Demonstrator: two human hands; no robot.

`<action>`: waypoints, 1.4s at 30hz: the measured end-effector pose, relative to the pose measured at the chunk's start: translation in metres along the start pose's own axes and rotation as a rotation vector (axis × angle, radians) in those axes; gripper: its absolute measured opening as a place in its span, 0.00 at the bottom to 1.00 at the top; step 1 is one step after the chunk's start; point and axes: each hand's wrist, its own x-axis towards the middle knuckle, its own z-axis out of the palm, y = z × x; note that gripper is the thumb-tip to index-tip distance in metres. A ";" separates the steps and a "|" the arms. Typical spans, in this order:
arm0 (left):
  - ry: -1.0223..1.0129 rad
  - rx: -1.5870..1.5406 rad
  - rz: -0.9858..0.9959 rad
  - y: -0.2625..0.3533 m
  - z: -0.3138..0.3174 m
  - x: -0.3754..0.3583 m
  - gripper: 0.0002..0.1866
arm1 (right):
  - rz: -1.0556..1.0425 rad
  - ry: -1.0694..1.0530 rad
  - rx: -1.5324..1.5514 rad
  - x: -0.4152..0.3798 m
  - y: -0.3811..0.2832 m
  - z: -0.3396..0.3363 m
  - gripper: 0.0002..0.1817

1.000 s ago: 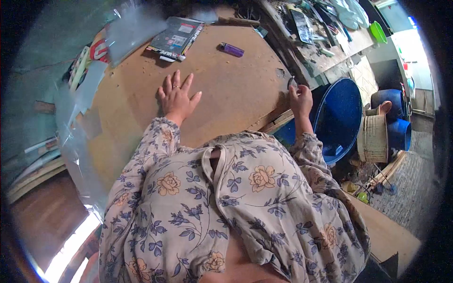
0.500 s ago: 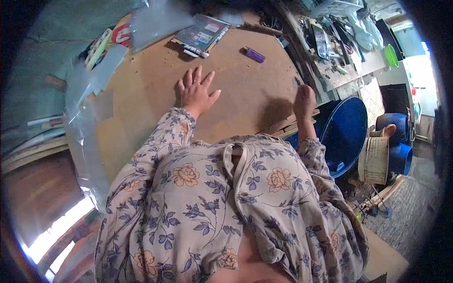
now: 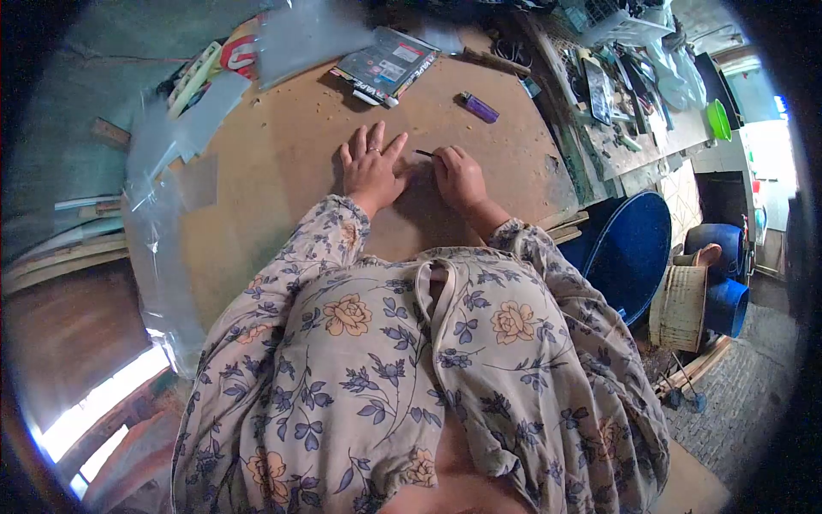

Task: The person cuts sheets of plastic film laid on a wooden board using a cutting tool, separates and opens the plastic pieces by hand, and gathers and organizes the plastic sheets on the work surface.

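Note:
My left hand (image 3: 372, 173) lies palm down on the brown board (image 3: 282, 163), its fingers spread, with a ring on one finger. Close to its right, my right hand (image 3: 462, 178) is closed around a thin dark stick (image 3: 424, 153), whose tip points left toward my left hand. The two hands are apart. Above them on the board are a purple lighter (image 3: 479, 108) and a flat dark printed package (image 3: 390, 67).
Clear plastic sheeting (image 3: 154, 223) hangs over the board's left edge. At the upper right, a cluttered surface (image 3: 634, 163) holds a phone-like slab (image 3: 598, 90) and tools. Blue barrels (image 3: 632, 253) and a cream bucket (image 3: 678, 295) stand at the right.
My right hand has come left from the board's right edge to beside my left hand, and the dark stick now shows in it. The whole view has shifted slightly.

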 end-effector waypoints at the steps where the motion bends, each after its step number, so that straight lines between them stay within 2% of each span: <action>1: 0.000 -0.001 -0.002 0.000 0.000 0.000 0.32 | 0.002 -0.005 -0.005 0.000 0.000 -0.001 0.06; 26: -0.052 0.005 -0.017 0.001 -0.001 0.000 0.33 | -0.081 0.014 -0.061 -0.002 0.003 0.002 0.05; 29: -0.046 0.001 -0.005 0.002 -0.004 0.000 0.33 | 0.019 0.079 0.055 -0.003 0.006 -0.002 0.04; 31: -0.037 -0.006 0.003 0.003 -0.006 0.000 0.33 | 0.203 0.382 0.109 -0.010 0.023 -0.004 0.04; 32: -0.032 -0.003 0.008 0.002 -0.005 0.000 0.32 | 0.201 0.386 0.110 -0.013 0.032 -0.009 0.04; 34: -0.028 0.001 0.014 0.001 0.002 -0.001 0.32 | 0.342 0.423 0.083 -0.025 0.044 -0.024 0.06; 37: 0.085 -0.020 0.014 0.000 0.007 -0.002 0.33 | 0.397 0.358 0.034 -0.043 0.050 -0.045 0.06; 39: 0.172 -0.019 0.113 0.002 0.003 -0.004 0.31 | 0.357 0.379 0.054 -0.047 0.057 -0.045 0.06; 40: 0.171 -0.016 0.119 0.004 -0.001 -0.003 0.31 | 0.311 0.394 0.073 -0.048 0.058 -0.045 0.06; 42: 0.006 0.043 0.198 0.007 -0.009 -0.002 0.29 | 0.288 0.375 0.017 -0.045 0.048 -0.050 0.06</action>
